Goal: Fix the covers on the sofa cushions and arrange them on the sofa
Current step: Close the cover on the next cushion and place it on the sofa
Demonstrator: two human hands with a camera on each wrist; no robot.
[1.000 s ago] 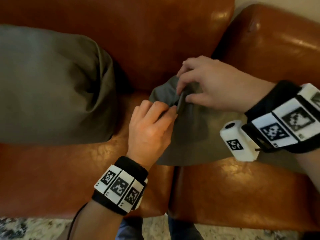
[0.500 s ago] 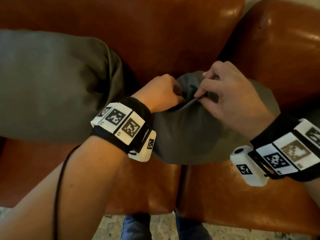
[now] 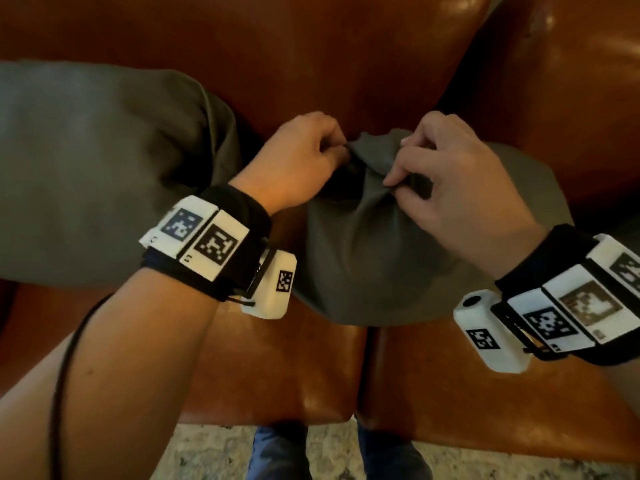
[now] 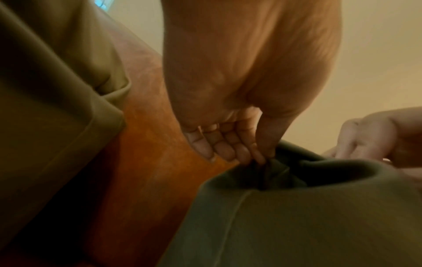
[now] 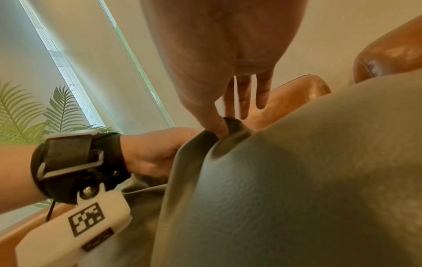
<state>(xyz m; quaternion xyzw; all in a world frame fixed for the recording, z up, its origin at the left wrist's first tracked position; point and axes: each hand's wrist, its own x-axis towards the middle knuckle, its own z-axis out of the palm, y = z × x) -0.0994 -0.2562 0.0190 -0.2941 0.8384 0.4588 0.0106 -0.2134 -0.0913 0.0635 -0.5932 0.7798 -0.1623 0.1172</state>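
- My left hand [image 3: 298, 161] is curled tight, thumb and fingertips [image 4: 258, 155] pinching a gathered fold at the top corner of the grey-green cushion cover [image 3: 367, 258].
- My right hand [image 3: 446, 181] pinches the same bunched cloth from the other side; thumb and forefinger hold the fold, the other fingers [image 5: 262, 94] hang loose above it.
- The cover's mouth gapes dark between my two hands; whether there is a zip there I cannot tell, the wrist view is blurred.
- This cushion lies on the brown leather sofa [image 3: 277, 358], over the seam between two seat pads, its top near the backrest.
- A second cushion [image 3: 97, 174] in the same cloth rests to the left against the backrest, apart from the first.
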